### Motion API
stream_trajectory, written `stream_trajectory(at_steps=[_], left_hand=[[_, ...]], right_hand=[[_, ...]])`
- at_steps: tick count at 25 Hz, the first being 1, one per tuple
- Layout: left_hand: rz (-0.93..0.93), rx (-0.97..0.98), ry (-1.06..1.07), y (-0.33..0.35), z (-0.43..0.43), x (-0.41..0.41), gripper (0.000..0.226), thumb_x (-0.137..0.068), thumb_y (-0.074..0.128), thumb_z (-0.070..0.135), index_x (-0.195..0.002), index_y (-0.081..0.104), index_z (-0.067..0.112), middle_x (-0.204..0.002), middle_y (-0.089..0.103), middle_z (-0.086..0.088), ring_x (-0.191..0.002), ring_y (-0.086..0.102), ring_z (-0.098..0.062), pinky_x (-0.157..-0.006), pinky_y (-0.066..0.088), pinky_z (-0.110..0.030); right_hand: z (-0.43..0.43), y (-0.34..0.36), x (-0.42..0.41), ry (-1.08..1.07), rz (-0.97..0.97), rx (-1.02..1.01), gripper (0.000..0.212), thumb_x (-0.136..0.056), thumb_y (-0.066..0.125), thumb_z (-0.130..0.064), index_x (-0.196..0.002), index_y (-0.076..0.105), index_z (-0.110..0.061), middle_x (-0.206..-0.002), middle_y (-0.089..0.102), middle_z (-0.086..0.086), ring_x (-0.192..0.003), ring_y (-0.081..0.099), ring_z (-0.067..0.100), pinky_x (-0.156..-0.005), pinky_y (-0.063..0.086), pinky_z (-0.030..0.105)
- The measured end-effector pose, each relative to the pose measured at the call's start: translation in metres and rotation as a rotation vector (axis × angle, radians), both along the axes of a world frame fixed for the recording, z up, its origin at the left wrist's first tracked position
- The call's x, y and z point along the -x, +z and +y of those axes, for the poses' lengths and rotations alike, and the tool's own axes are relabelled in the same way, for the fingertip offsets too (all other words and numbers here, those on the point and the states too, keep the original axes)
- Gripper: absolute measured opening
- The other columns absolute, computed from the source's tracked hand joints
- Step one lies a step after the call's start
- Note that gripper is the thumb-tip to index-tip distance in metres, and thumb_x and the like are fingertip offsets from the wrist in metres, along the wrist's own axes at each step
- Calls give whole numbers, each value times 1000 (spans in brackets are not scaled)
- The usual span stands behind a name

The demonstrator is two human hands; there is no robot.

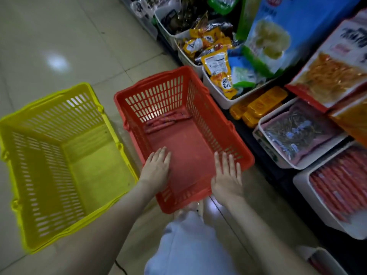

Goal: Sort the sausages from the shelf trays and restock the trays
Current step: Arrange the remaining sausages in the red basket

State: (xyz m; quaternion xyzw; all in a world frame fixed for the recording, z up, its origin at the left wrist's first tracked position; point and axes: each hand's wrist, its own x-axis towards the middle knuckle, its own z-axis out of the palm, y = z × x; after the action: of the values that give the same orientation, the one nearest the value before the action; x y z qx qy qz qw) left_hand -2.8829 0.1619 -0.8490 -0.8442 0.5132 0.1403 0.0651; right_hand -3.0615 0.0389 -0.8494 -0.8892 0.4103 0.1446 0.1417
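Over the red basket [210,120] | left hand [156,169], right hand [228,175] are hovering flat, holding nothing | sorting sausages [166,121]; next probably grabbing more.

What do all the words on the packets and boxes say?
No text reads clearly.
Big blue bag: print too blurred.
White and orange box: large dark characters, blurred and cut off.
Small yellow packets: labels too small and blurred.
Red plastic basket, yellow plastic basket: no text.
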Motion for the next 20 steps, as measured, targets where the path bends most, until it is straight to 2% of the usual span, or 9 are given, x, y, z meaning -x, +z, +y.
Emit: stream_trajectory(at_steps=[3,6,8,10,11,14,16,18,20], left_hand=[[5,38,111,-20,-35,-13,63,-95,41,28,-150,18,7,-157,16,-17,-142,22,-28,-115,17,-35],[-16,-22,219,-56,-80,-47,67,-96,38,29,-151,7,7,-158,8,-15,-144,15,-28,-117,15,-39],[-33,-85,258,-89,-109,-80,69,-97,38,26,-151,-1,7,-159,3,-15,-146,8,-28,-118,11,-43],[-48,-169,257,-123,-129,-111,71,-97,38,21,-151,-8,8,-159,-4,-15,-147,1,-28,-118,7,-47],[-48,-212,266,-142,-134,-124,75,-96,40,20,-150,-10,9,-159,-5,-15,-147,-2,-29,-118,5,-48],[27,-273,289,-177,-137,-142,94,-85,57,30,-151,-6,9,-157,1,-19,-145,2,-35,-118,4,-48],[36,-278,218,-177,-138,-139,98,-78,63,37,-151,4,11,-151,11,-25,-140,14,-40,-117,14,-47],[14,-264,122,-175,-139,-133,94,-77,64,37,-150,9,15,-146,21,-24,-133,25,-38,-113,22,-47],[-14,-259,39,-175,-138,-129,94,-77,64,37,-150,7,18,-147,19,-22,-134,24,-37,-113,20,-51]], right_hand=[[-21,5,-5,45,260,-156,78,-96,32,-30,-141,-31,-30,-157,-22,1,-146,-13,20,-117,-8,43],[-48,-16,-42,129,171,-69,90,-93,45,-38,-144,-29,-28,-157,-20,4,-147,-6,24,-117,5,39],[-67,-50,-78,239,9,53,104,-81,63,-37,-147,-16,-22,-160,-2,9,-146,9,27,-116,13,40],[-85,-92,-120,276,-70,85,116,-58,81,-28,-149,9,-20,-155,26,11,-140,32,29,-111,26,42],[-93,-115,-139,293,-70,86,117,-57,81,-24,-149,9,-22,-154,27,11,-140,31,29,-111,25,41],[-112,-164,-184,417,29,35,97,-84,53,-15,-143,-24,-24,-159,-11,5,-147,-7,22,-117,-1,35],[-115,-179,-201,465,94,-15,89,-88,44,-12,-147,-22,-21,-158,-18,2,-145,-16,19,-116,-5,34],[-114,-186,-210,448,86,-37,88,-88,46,-13,-149,-17,-19,-159,-14,2,-146,-13,19,-117,-4,35],[-112,-182,-218,459,46,43,78,-91,43,-15,-151,-7,-15,-157,8,6,-145,4,24,-118,3,38]])
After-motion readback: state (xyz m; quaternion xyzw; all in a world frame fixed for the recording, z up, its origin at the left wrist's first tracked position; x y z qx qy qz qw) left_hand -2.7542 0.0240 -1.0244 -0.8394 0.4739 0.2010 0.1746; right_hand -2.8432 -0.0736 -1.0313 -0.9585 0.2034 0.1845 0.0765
